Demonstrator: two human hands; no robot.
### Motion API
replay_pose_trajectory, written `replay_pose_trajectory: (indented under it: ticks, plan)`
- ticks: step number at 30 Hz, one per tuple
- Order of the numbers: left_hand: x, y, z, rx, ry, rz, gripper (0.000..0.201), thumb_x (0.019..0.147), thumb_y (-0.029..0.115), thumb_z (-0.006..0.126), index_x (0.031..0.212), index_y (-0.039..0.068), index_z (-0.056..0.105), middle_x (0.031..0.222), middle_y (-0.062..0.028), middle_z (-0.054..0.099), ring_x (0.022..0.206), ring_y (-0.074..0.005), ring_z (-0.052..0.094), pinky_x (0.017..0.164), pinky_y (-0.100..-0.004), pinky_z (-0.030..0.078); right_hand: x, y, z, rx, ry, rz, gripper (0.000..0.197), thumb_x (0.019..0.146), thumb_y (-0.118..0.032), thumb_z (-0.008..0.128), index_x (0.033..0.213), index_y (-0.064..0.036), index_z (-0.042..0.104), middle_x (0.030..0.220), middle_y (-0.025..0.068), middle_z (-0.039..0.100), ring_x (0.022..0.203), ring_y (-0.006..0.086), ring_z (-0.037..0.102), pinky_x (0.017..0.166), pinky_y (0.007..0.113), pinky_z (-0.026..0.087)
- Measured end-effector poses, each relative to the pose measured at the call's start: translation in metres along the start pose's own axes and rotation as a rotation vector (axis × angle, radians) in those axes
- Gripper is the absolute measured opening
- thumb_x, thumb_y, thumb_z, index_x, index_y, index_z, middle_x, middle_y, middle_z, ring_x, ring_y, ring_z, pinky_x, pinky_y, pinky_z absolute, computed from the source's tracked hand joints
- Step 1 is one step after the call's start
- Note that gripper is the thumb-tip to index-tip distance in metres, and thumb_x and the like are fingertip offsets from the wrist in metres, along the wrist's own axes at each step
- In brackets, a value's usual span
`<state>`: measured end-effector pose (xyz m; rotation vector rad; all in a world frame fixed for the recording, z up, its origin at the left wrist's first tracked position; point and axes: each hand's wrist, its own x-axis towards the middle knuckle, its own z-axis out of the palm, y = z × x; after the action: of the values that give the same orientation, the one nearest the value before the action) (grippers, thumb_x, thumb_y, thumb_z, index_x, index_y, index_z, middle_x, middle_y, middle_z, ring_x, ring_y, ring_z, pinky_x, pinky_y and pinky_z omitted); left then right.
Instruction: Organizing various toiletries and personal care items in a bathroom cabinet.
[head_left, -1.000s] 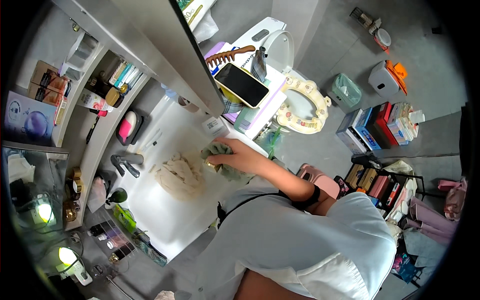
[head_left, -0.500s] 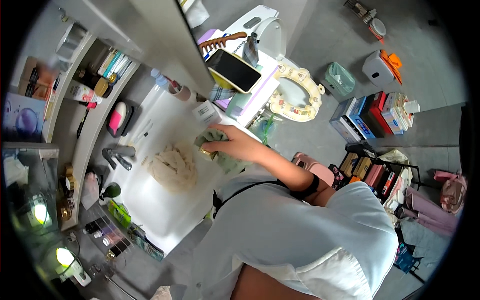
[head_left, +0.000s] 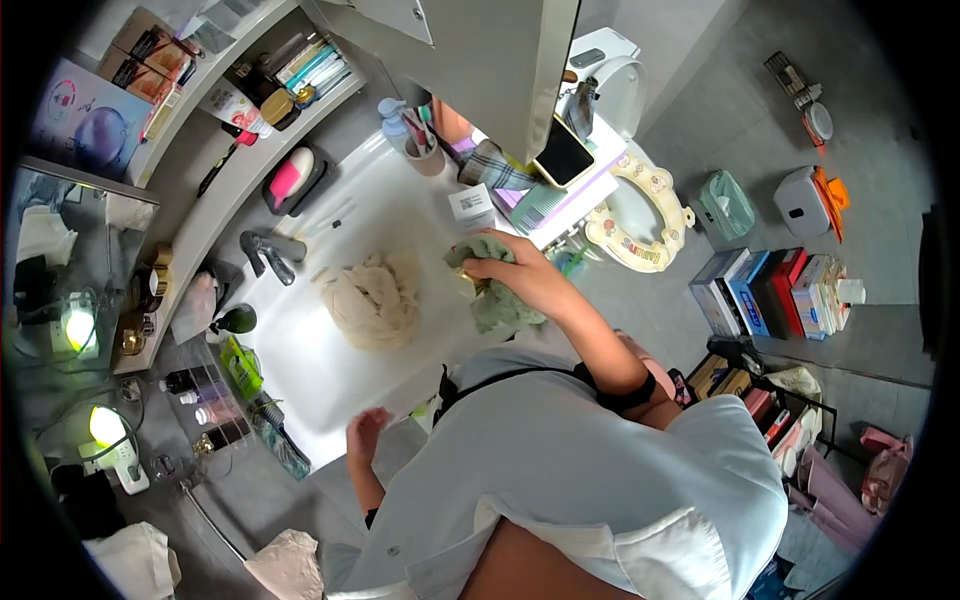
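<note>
My right hand [head_left: 528,275] is closed around a crumpled grey-green cloth [head_left: 505,308] above the right rim of the white sink [head_left: 310,400]. A small gold-coloured piece shows by the thumb; its kind is unclear. The cloth's lower end hangs down beside my shirt. Near the sink's front edge is my left hand [head_left: 367,434], small in view, with its fingers loosely bent and nothing visible in them. A wet-looking cream cloth [head_left: 372,303] lies bunched in the basin, close to the dark faucet [head_left: 270,255].
A small white box [head_left: 472,207] and a toothbrush cup [head_left: 425,158] stand at the sink's far edge. A phone [head_left: 564,153] lies beyond them, under a cabinet door [head_left: 500,60]. Soap [head_left: 292,175] sits in a dark dish. The toilet with a cream seat [head_left: 655,255] is to the right.
My left hand has come into view by the sink's front edge. My right hand still grips the green cloth. The whole view has shifted, with the cabinet door now covering more of the phone's surroundings.
</note>
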<state>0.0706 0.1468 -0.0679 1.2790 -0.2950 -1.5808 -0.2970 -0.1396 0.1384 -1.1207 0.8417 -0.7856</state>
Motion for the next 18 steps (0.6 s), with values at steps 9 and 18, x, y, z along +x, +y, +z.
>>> replay_pose_trajectory:
  ticks: [9, 18]
  plan:
    - [-0.018, 0.089, -0.016, -0.513, 0.486, 0.682, 0.045, 0.084, 0.027, 0.046, 0.120, 0.000, 0.044, 0.129, -0.0138, 0.043, 0.121, -0.0271, 0.039, 0.100, -0.0443, 0.031, -0.001, 0.000, -0.014, 0.028, -0.002, 0.010, 0.032, 0.080, -0.016, 0.059, 0.106, 0.0009, 0.055, 0.089, 0.0053, 0.059, 0.080, 0.0109, 0.053, 0.073, 0.023, 0.042]
    - [-0.110, 0.137, -0.027, -0.644, 0.587, 1.265, 0.060, 0.082, 0.030, 0.044, 0.131, 0.000, 0.027, 0.137, -0.0186, 0.029, 0.127, -0.0315, 0.027, 0.104, -0.0493, 0.024, 0.002, 0.001, -0.035, 0.114, -0.016, 0.031, 0.025, 0.081, -0.016, 0.058, 0.100, 0.0003, 0.057, 0.083, 0.0022, 0.059, 0.075, 0.0080, 0.053, 0.067, 0.022, 0.042]
